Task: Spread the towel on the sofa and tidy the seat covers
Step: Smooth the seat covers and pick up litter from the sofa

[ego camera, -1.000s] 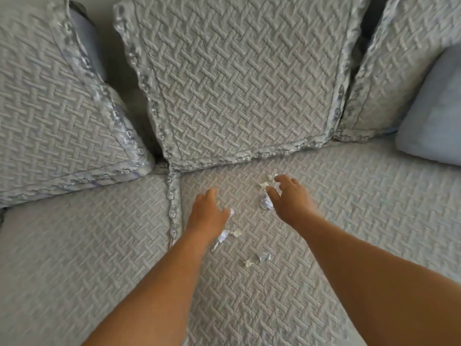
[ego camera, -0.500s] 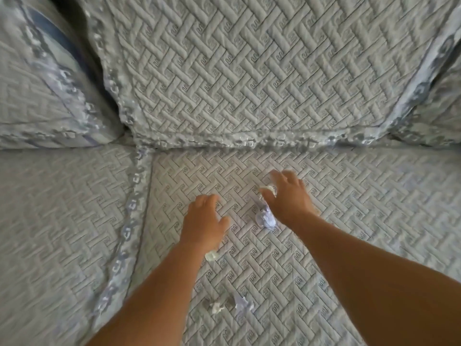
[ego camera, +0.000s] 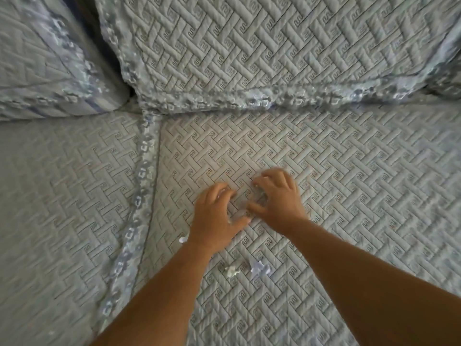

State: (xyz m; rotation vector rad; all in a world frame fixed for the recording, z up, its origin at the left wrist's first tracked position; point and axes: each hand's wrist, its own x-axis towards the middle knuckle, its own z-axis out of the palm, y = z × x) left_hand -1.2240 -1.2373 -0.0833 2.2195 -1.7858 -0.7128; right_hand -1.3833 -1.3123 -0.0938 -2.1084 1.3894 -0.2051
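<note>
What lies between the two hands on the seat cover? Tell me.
In the head view, a small crumpled scrap sits between the left hand and right hand, on the seat cover.

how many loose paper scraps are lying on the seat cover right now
3 clearly visible: a white scrap and a bluish scrap between the forearms, a small scrap beside the left wrist. More may hide under the hands.

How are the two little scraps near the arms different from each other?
The left scrap is cream-white and smaller; the right scrap is pale bluish-lilac and bigger. The left scrap looks bunched into a wad, while the right scrap looks more spread and ragged. Both are crumpled bits lying loose on the quilted seat cover, touched by neither hand.
</note>
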